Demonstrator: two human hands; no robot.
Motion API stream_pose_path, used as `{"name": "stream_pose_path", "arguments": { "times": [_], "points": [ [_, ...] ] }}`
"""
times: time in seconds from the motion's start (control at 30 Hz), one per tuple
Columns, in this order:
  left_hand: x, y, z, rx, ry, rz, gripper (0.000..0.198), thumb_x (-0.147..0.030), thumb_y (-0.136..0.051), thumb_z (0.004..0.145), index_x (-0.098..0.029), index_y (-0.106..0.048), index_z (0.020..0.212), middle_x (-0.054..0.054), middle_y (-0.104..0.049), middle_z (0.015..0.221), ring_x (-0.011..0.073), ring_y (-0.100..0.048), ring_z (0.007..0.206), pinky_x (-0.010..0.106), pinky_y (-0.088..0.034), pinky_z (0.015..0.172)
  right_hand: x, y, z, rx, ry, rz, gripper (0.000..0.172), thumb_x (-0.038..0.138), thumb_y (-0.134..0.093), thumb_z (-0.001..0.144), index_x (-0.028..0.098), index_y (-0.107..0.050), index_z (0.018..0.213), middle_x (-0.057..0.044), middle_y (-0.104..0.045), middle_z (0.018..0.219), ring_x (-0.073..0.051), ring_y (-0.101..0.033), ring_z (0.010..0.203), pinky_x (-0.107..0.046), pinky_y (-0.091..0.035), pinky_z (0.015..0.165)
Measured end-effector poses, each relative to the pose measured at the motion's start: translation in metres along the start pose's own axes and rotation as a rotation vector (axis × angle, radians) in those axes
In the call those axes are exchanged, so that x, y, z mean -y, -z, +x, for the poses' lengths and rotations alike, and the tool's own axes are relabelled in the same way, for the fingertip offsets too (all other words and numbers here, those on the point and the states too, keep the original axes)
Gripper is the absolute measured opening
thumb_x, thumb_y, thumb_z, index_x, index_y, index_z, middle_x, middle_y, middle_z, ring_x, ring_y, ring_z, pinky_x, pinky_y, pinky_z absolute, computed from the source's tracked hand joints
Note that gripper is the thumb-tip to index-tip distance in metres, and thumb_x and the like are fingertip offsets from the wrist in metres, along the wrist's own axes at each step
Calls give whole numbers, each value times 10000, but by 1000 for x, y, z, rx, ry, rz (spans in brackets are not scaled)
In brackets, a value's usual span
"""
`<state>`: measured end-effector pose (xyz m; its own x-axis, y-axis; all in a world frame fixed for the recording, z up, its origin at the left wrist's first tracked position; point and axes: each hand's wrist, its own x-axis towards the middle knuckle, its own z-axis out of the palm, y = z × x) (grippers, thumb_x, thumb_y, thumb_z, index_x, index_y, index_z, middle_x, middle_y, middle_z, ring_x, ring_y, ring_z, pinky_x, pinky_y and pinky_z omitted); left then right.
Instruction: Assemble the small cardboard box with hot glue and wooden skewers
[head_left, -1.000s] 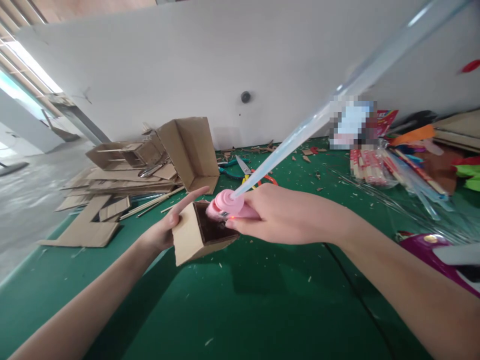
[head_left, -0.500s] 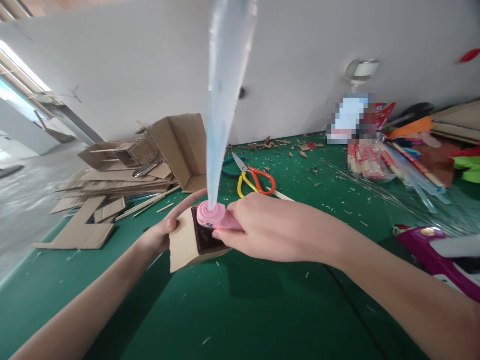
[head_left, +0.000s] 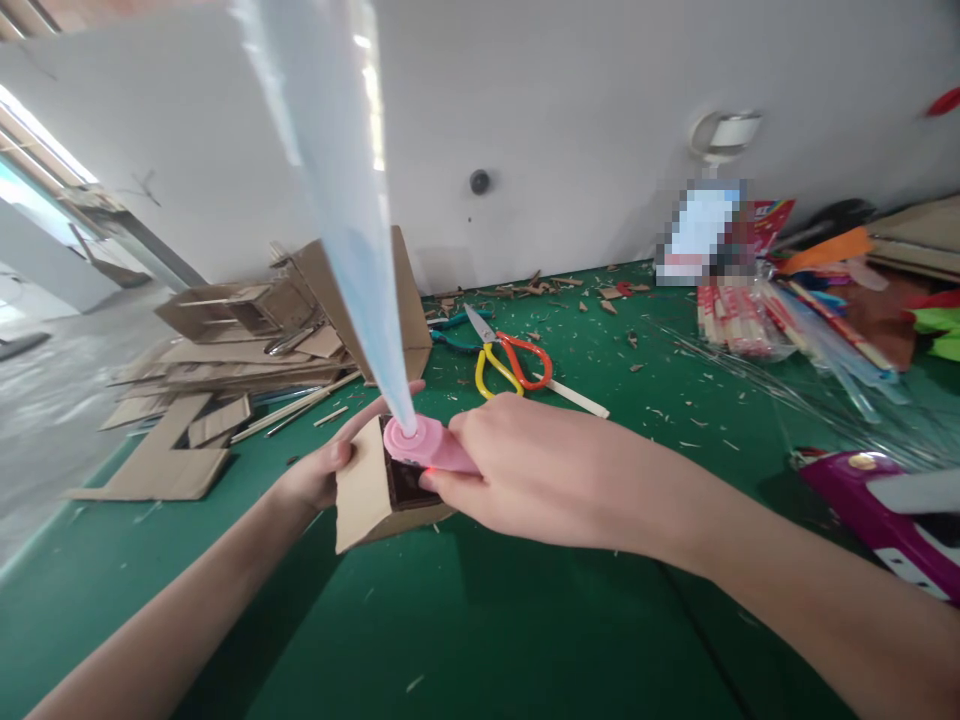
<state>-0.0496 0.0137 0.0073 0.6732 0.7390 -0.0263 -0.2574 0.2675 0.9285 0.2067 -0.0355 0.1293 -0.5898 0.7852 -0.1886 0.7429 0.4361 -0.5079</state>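
My right hand (head_left: 547, 465) is wrapped around a pink hot glue gun (head_left: 420, 442), with a small red light showing near my thumb. From the gun's rear end a long translucent glue stick (head_left: 360, 270) rises toward the camera and leans left. The gun's nozzle is hidden, pointing down at a small cardboard box (head_left: 365, 487) with a dark inside. My left hand (head_left: 324, 470) grips this box from its left and far side; part of the fingers is behind it.
Scissors (head_left: 499, 360) with yellow and orange handles lie beyond my hands, by teal-handled pliers (head_left: 457, 335). Cardboard pieces (head_left: 180, 440) and a larger folded cardboard (head_left: 412, 300) stand left. At right are a purple tool (head_left: 847, 490), thin wires (head_left: 757, 375) and packaged sticks (head_left: 739, 318).
The glue gun has shifted slightly left and down, and the top of its glue stick has swung to the left. The cardboard box has moved slightly left in my left hand.
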Motion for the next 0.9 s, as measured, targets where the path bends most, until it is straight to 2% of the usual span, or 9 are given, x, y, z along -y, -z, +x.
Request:
{"name": "stream_pose_path", "arguments": {
  "times": [0.2,0.43,0.73,0.9],
  "points": [
    [3,5,-1,6,-20,37,1075,-533,-753,658,-192,-194,1511,163,-492,1407,382,-513,1247,471,-463,1015,2,2,-1,37,21,-39,286,347,-408,900,175,-609,792,-3,-553,632,-84,-360,448,-248,-258,430],
    [1,3,-2,63,32,39,1113,-545,-747,654,-240,-119,1521,161,-476,1410,422,-527,1211,547,-439,1003,0,0,-5,21,68,-54,304,350,-408,907,168,-592,746,-11,-560,616,-82,-385,439,-246,-251,436],
    [2,4,-2,57,27,60,1137,-553,-760,637,-207,-134,1520,169,-441,1437,426,-453,1282,523,-407,1038,-3,-3,-7,-25,109,-66,307,355,-405,911,175,-571,725,6,-536,581,-72,-366,424,-242,-228,425],
    [2,5,-4,62,67,21,1122,-549,-782,612,-212,-189,1503,158,-556,1327,385,-579,1157,432,-496,928,-4,0,-6,14,72,-9,274,344,-421,889,186,-549,705,25,-508,550,-66,-350,407,-239,-227,423]
  ]
}}
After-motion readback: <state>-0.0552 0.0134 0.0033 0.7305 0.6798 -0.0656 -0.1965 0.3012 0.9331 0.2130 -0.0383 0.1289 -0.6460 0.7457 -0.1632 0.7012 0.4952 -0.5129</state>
